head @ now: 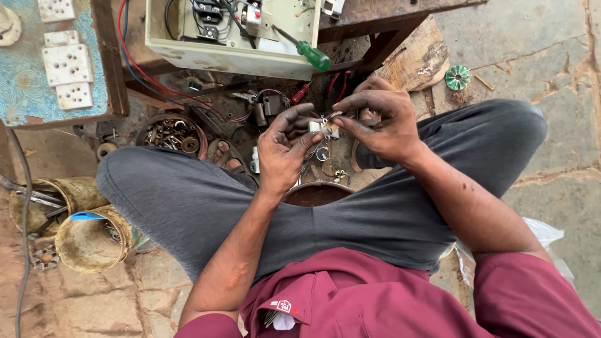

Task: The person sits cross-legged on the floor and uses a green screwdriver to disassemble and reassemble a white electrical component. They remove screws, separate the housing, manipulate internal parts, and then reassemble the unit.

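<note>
the person sat cross-legged on the stone floor, grey trousers filling the middle of the view. both hands met just above the knees. the left hand was curled, thumb and fingers pinching a small white electrical part from its near side. the right hand arched over the same part, its fingertips pressed together on the top of it, so the part was held between the two hands and mostly hidden by the fingers.

right beneath the hands lay a clutter of small metal bits and wire ends, and a round rusty bowl sat between the legs, its far rim showing. a sandalled foot poked out just left of the left hand. at the floor's left side stood a shallow round tray of nuts and bolts, and further toward the near left edge two rusty tins holding tools.

beyond the hands a low wooden bench carried an open cream switch box with a green-handled screwdriver leaning out over its edge, close above the right hand. red and blue wires trailed from the box down to the clutter. white sockets sat on a blue board at the far left corner. a small green disc lay on the stone to the right.
</note>
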